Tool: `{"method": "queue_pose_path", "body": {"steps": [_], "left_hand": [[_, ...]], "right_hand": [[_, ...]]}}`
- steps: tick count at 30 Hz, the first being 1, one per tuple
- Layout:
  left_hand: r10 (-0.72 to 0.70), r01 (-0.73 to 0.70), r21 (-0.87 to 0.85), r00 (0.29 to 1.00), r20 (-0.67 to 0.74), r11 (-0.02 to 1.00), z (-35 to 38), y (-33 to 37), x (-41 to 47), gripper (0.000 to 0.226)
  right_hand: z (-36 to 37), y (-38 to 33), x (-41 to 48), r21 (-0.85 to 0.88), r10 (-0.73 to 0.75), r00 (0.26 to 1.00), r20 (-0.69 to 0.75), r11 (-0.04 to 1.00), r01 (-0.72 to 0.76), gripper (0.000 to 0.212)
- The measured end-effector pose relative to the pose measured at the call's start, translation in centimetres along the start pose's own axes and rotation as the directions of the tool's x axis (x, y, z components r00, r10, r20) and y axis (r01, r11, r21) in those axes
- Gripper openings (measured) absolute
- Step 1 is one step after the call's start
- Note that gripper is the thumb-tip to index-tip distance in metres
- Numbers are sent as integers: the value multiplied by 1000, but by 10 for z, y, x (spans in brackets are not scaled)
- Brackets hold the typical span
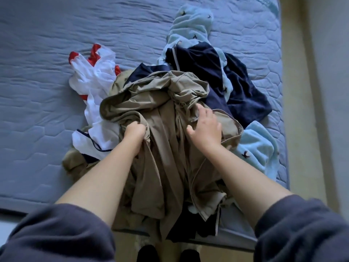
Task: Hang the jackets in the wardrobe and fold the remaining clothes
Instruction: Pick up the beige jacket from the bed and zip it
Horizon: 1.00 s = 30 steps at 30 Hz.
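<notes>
Left hand (135,132) clenches a bunch of the tan jacket (160,148) at frame center, right hand (205,127) spread loose on its folds just beside.

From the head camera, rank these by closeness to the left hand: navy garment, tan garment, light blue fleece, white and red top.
1. tan garment, gripped by the left hand.
2. white and red top, just left.
3. navy garment, beyond, rightward.
4. light blue fleece, behind and right, farthest.
</notes>
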<state>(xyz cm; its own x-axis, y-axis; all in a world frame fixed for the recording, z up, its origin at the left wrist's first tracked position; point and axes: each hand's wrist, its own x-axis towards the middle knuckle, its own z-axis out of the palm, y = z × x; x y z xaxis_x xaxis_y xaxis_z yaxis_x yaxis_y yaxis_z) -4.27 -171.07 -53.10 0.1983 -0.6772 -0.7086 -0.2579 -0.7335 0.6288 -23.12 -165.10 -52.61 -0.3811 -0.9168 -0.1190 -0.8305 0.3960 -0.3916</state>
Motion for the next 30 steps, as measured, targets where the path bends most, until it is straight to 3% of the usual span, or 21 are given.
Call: {"method": "queue_pose_path", "body": {"steps": [1,3,5,7,8,9,11,12,14,16,18,21,24,27,30], "left_hand": [[-17,17,-12,1000,22,1000,-10,-3,2,16],[20,-13,195,999,-31,981,-35,-4,4,14],[113,-32,465,983,-147,885,-61,-4,15,14],[163,-31,466,955,-247,884,-76,2,21,29],[145,-50,339,955,-260,940,-77,9,21,34],[103,-74,128,966,-236,989,-78,18,19,36],[2,-5,-253,1000,-9,968,-79,35,9,31],[-10,45,-255,990,137,966,-84,43,0,24],[-43,46,2,923,383,999,-101,58,-21,11],[-78,-42,238,878,473,970,-124,71,-35,17],[-47,-96,247,856,516,964,-145,90,-56,19],[135,-177,39,860,492,984,-173,120,-98,37],[190,-201,-39,822,537,979,-200,149,-143,28],[114,-269,134,737,666,954,-228,179,-195,11],[178,-455,385,799,574,803,-252,199,-239,9]], "right_hand": [[0,-6,7,9,65,997,51,998,-66,76],[-6,-16,27,20,258,958,123,965,-263,74],[-13,-24,44,-16,333,934,126,942,-334,40],[-18,-32,52,18,310,947,79,950,-313,26],[-21,-36,53,71,296,953,63,951,-300,28],[-26,-38,53,129,288,957,43,948,-291,30],[-45,-36,55,262,284,959,17,924,-278,32],[-59,-34,56,365,278,960,28,891,-269,29],[-94,-33,57,579,245,964,106,773,-260,24],[-135,-34,55,666,236,961,144,695,-271,27],[-178,-37,48,690,240,956,166,665,-287,33],[-239,-47,35,697,269,948,172,647,-310,37],[-294,-64,12,695,226,960,166,664,-277,34],[-348,-83,-19,709,140,972,188,666,-233,30],[-400,-97,-49,705,92,983,159,687,-179,24]]}}
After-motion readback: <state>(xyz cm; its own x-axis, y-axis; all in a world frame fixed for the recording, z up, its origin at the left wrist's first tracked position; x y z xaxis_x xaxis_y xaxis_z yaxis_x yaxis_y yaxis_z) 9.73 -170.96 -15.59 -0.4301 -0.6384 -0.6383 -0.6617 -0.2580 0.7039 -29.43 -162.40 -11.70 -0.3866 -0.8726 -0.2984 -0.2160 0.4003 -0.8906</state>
